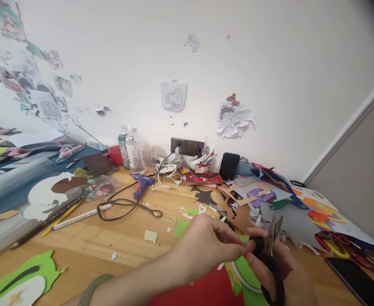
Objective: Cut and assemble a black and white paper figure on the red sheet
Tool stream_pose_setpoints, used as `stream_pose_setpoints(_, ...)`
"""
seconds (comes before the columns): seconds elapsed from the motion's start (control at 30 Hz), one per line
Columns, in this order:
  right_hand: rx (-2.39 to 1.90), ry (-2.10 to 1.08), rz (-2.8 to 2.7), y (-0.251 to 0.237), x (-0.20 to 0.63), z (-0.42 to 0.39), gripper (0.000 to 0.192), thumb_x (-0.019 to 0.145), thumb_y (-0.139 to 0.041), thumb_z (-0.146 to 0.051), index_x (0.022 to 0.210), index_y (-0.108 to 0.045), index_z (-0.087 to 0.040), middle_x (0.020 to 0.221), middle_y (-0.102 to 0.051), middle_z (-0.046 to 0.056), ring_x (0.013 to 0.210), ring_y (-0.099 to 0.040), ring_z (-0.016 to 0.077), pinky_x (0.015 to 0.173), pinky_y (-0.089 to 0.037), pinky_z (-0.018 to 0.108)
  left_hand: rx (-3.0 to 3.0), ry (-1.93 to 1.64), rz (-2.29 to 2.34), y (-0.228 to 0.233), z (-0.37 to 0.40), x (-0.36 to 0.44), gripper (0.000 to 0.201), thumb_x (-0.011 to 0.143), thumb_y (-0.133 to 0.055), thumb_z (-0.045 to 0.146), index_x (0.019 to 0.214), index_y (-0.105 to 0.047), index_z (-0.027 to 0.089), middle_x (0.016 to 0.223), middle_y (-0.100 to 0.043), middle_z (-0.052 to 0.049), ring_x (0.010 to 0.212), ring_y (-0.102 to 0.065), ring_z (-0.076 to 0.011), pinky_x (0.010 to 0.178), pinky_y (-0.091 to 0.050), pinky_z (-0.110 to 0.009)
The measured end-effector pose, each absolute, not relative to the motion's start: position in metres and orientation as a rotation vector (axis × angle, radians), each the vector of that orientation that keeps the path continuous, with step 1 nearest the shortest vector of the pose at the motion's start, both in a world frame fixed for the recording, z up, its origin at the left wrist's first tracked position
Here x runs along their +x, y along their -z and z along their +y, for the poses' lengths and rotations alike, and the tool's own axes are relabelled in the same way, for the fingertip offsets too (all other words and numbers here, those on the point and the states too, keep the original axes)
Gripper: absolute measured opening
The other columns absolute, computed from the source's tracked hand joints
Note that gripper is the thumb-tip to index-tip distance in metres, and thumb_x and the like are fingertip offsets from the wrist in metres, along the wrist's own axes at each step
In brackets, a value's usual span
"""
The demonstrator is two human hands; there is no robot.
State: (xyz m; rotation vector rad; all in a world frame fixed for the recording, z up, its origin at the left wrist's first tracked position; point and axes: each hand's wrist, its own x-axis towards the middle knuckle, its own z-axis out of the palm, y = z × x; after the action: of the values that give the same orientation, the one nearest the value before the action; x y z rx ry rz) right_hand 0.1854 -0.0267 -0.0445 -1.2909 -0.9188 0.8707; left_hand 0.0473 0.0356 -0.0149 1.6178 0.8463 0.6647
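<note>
My left hand (202,240) reaches in from the lower left, a band on its wrist. Its thumb and fingers pinch together, tip to tip with my right hand; whatever sits between them is too small to make out. My right hand (290,272) is closed around black-handled scissors (273,242), their blades pointing up and slightly parted. Below the hands lie a red piece (206,289) and a green piece with a pale curved edge (247,272), both partly hidden. A green and white cut-out (24,280) rests at the lower left.
A blue glue gun (144,185) with a black cord lies mid-table. Bottles (135,151), a pen cup (202,161) and a phone (229,165) stand by the wall. Paper scraps (253,191) pile up at right, near another phone (359,280). A white pen (81,216) lies left.
</note>
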Motion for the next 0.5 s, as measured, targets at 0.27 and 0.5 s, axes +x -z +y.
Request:
stream_pose_setpoints(0.27,-1.306,-0.871,-0.881,0.044,0.182,-0.027,0.030,0.056,-0.072,-0.029,0.083,-0.059,-0.028,0.064,-0.059,-0.006,0.058,-0.055,0.0104,0.051,-0.043,0.017,1.535,-0.726,0.818,0.021,0.038,0.048,0.019,0.063,-0.053,0.028,0.065,-0.063,0.013,0.056,-0.055,0.001,0.051,-0.043,-0.0080,0.048,-0.032,-0.018)
stream_pose_setpoints(0.5,-1.272,-0.815,-0.921,0.045,0.188,-0.029,0.025,0.060,-0.068,-0.032,0.082,-0.057,-0.029,0.064,-0.057,-0.006,0.054,-0.054,0.0114,0.048,-0.044,0.020,1.403,-0.836,0.881,0.012,0.040,0.048,0.012,0.062,-0.053,0.024,0.062,-0.058,0.013,0.054,-0.053,0.002,0.047,-0.040,-0.0057,0.046,-0.031,-0.017)
